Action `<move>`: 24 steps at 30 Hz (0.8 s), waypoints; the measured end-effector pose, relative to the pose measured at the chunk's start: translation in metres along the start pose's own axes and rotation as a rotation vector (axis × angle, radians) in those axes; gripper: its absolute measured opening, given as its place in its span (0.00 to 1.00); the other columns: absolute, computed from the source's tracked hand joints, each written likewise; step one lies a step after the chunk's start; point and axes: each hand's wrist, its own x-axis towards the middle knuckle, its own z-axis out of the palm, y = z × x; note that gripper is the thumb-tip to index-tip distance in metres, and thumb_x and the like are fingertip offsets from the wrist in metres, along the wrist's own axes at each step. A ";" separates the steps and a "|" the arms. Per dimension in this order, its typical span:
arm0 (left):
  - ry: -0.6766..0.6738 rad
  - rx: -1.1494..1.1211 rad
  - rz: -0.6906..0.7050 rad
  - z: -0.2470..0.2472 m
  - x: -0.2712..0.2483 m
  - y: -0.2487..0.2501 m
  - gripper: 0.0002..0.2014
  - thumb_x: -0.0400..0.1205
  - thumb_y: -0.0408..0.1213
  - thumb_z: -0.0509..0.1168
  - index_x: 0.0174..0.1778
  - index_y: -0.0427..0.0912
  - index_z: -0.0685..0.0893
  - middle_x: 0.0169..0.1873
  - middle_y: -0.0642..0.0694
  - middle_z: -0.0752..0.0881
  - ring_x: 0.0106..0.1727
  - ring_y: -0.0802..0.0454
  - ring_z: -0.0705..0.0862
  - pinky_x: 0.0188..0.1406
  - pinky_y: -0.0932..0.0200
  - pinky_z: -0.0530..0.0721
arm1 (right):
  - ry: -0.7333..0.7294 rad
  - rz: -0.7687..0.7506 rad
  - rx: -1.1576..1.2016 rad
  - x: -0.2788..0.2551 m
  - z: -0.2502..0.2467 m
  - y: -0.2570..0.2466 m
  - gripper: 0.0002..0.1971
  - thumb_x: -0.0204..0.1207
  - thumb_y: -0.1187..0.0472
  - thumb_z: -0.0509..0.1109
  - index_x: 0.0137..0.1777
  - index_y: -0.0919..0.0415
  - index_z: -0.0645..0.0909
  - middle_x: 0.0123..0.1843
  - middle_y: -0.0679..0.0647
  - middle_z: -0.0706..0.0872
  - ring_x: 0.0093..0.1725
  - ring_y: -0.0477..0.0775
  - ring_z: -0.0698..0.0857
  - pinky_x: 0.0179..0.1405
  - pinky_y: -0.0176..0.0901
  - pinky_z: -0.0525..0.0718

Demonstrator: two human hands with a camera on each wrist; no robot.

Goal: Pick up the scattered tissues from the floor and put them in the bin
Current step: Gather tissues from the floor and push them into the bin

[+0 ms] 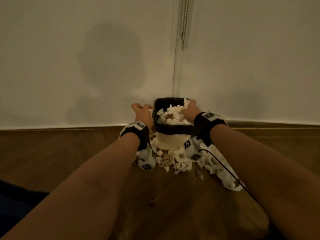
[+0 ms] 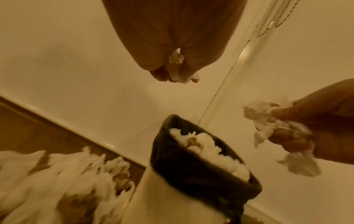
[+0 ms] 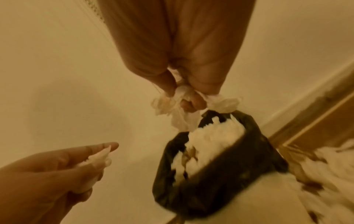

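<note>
Reaching out with both arms, we hold our hands up by the bin [image 1: 170, 135]. The bin is white with a black bag [image 1: 174, 128] folded over its top. It stands on the wood floor [image 1: 69, 153], close to the white wall [image 1: 86, 66], near a corner.

Our right hand [image 1: 189, 108] is over the far right edge of the bin. Its fingers are curled tight round a bunch of white tissues [image 3: 184, 103]. Bits of tissue hang out below the fingers, just above the pile inside.

Our left hand [image 1: 141, 110] is just beside the left side of the bin, a little apart from it. Its fingers are closed on a smaller wad of tissue [image 2: 175, 66]. Only a bit of white sticks out.

The bin is nearly full. White tissues [image 1: 173, 116] fill it up to the top, with some brown bits mixed in.

Lots more tissues [image 1: 180, 161] lie on the floor. They sit in front of the bin and spread out to its right. A few are on its left too, under our left wrist. One small dark bit [image 1: 152, 201] lies on the floor, nearer to us.
</note>
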 end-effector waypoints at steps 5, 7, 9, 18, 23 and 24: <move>-0.193 0.305 0.304 0.015 0.041 0.058 0.14 0.82 0.30 0.60 0.61 0.39 0.84 0.64 0.41 0.77 0.57 0.51 0.77 0.60 0.70 0.69 | 0.055 -0.194 -0.112 0.033 -0.031 -0.040 0.20 0.79 0.68 0.59 0.71 0.68 0.72 0.66 0.61 0.79 0.56 0.59 0.81 0.50 0.42 0.83; -0.211 0.266 0.368 0.021 0.039 0.065 0.14 0.77 0.29 0.67 0.58 0.38 0.86 0.57 0.37 0.85 0.57 0.45 0.83 0.50 0.72 0.73 | 0.031 -0.191 -0.099 0.036 -0.032 -0.040 0.21 0.77 0.71 0.56 0.70 0.67 0.75 0.68 0.65 0.79 0.63 0.64 0.80 0.61 0.54 0.82; -0.200 0.266 0.354 0.029 0.044 0.063 0.15 0.74 0.34 0.73 0.57 0.40 0.87 0.49 0.41 0.84 0.51 0.46 0.83 0.45 0.67 0.73 | 0.025 -0.168 -0.086 0.045 -0.031 -0.033 0.23 0.76 0.74 0.57 0.71 0.65 0.76 0.70 0.65 0.78 0.65 0.65 0.80 0.63 0.55 0.82; -0.184 0.218 0.344 0.072 0.056 0.023 0.16 0.69 0.43 0.78 0.40 0.46 0.75 0.26 0.55 0.73 0.27 0.60 0.71 0.26 0.68 0.68 | 0.131 -0.338 -0.437 0.066 -0.019 0.013 0.13 0.76 0.64 0.66 0.59 0.65 0.82 0.44 0.60 0.83 0.50 0.59 0.82 0.46 0.40 0.76; -0.184 0.505 0.411 0.086 0.058 0.005 0.08 0.77 0.44 0.68 0.45 0.47 0.78 0.43 0.48 0.83 0.44 0.49 0.82 0.48 0.55 0.77 | 0.125 -0.454 -0.578 0.065 -0.006 0.029 0.14 0.79 0.69 0.61 0.62 0.69 0.81 0.63 0.65 0.76 0.60 0.62 0.78 0.60 0.39 0.71; -0.167 0.610 0.428 0.089 0.058 0.002 0.06 0.79 0.45 0.64 0.47 0.48 0.80 0.44 0.49 0.85 0.47 0.48 0.83 0.54 0.53 0.74 | 0.075 -0.454 -0.626 0.063 -0.003 0.032 0.14 0.80 0.69 0.58 0.62 0.69 0.79 0.65 0.64 0.73 0.60 0.62 0.78 0.62 0.41 0.73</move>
